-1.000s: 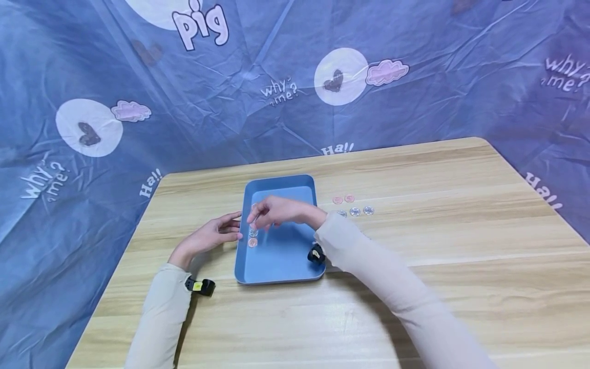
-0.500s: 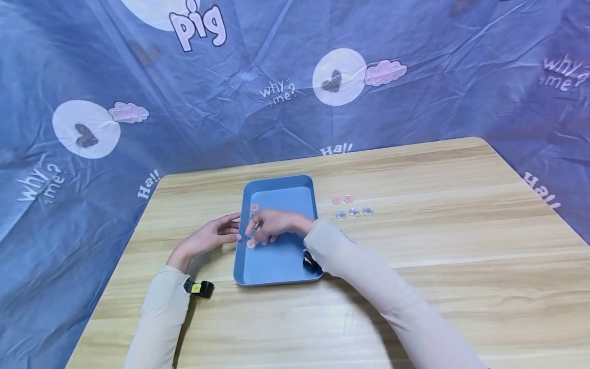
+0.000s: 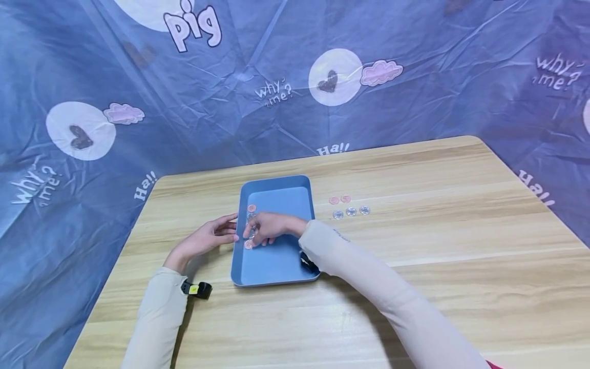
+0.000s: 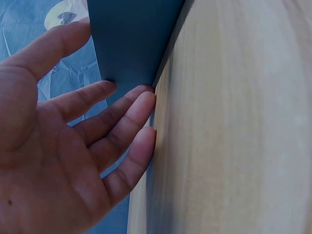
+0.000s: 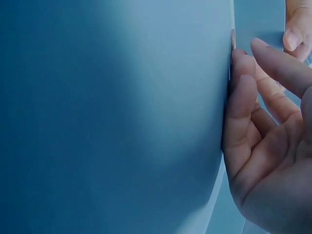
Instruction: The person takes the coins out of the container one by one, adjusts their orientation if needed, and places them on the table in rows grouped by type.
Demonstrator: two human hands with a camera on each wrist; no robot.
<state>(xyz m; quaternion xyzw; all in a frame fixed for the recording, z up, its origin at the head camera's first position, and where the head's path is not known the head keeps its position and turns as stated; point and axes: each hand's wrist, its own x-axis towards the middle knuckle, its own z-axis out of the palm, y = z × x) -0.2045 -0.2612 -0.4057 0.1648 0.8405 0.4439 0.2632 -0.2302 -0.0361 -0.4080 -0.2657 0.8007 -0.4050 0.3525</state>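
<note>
A blue rectangular tray (image 3: 278,264) lies on the table. Coin-like discs form a column along its left inner side: a pink one (image 3: 251,208) at the far end, another pink disc (image 3: 249,244) at the near end, silver ones partly hidden between. My right hand (image 3: 273,225) is over this column, fingertips low beside the near pink disc. In the right wrist view its fingers are spread and bent against the tray floor, near a disc's thin edge (image 5: 233,39). My left hand (image 3: 205,240) rests its loose fingertips against the tray's left outer wall (image 4: 131,39).
Right of the tray on the wooden table (image 3: 415,215) lie two pink discs (image 3: 339,199) and a row of three silver discs (image 3: 351,211). A printed blue cloth (image 3: 221,118) hangs behind the table.
My right hand has moved toward the near end of the disc column, uncovering the far pink disc. My left hand keeps its place at the tray wall; the whole view has shifted slightly.
</note>
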